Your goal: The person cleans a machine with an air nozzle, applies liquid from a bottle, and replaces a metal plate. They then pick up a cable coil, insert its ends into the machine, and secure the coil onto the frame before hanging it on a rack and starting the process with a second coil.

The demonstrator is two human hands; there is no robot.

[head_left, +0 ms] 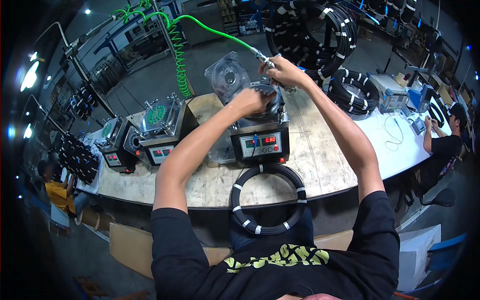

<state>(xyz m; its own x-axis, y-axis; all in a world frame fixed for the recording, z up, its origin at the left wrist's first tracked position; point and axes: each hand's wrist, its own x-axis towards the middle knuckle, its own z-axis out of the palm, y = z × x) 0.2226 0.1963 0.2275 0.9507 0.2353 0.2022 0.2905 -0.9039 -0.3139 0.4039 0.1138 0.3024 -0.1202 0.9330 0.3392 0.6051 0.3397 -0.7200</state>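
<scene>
My right hand (286,73) is wrapped around a metal air blow gun (265,60), fed by a green coiled hose (215,30). It is held just above a black tabletop machine (261,146) with a red digital display. My left hand (251,101) has its fingers curled down at the round top of this machine; whatever they grip is hidden. Behind the left hand, the machine's clear round lid (227,75) stands raised. A coil of black cable (272,230) bound with white tape lies across my lap, leaning at the table edge.
Two similar machines with green discs, one nearer (162,130) and one farther (114,142), stand left on the wooden table (210,185). Black cable coils (352,95) and a boxy instrument (390,92) are at right. One co-worker (445,142) sits right, another (60,192) left.
</scene>
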